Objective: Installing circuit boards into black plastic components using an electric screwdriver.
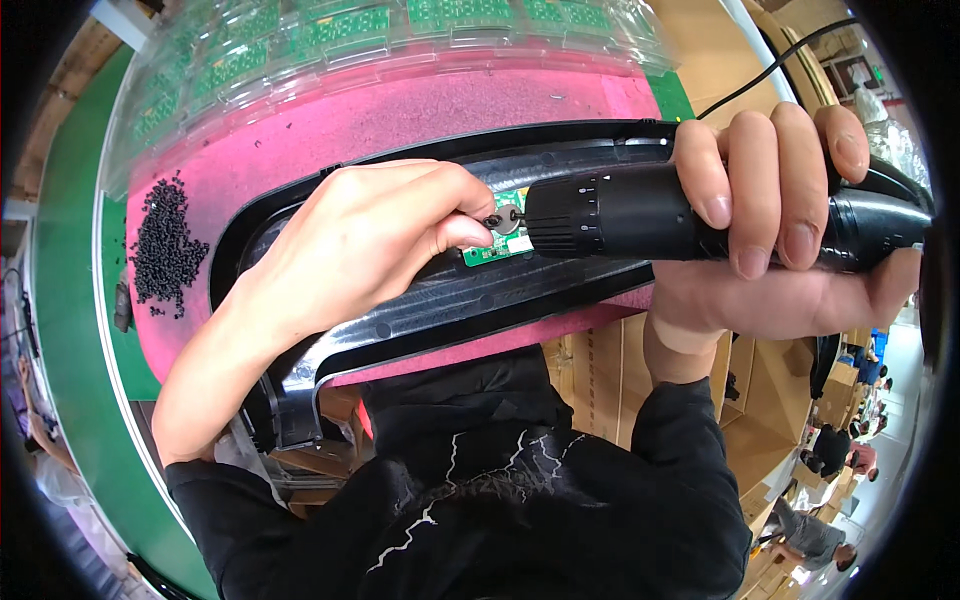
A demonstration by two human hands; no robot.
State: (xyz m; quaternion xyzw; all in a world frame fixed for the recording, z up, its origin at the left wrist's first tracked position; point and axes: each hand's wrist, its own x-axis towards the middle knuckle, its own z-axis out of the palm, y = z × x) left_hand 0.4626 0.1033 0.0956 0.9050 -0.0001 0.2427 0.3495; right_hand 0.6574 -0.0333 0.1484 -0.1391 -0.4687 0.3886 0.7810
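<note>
My left hand (360, 230) reaches over a black plastic housing (420, 335), thumb and forefinger pinched on a small black screw (492, 221). Under those fingertips lies a green circuit board (485, 256) inside the housing, with a round silvery part on it. My right hand (755, 190) is wrapped round a black electric screwdriver (620, 218) held almost level across the view. Its ringed nose points left, and its tip comes close to the screw; whether they touch I cannot tell. The left hand hides part of the housing.
A pile of small black screws (168, 250) lies on the pink mat (400, 100) at left. Clear plastic trays of green boards (345, 28) stand along the back. A black cable (770, 68) runs at upper right. Cardboard boxes (600, 380) are below; people appear far right.
</note>
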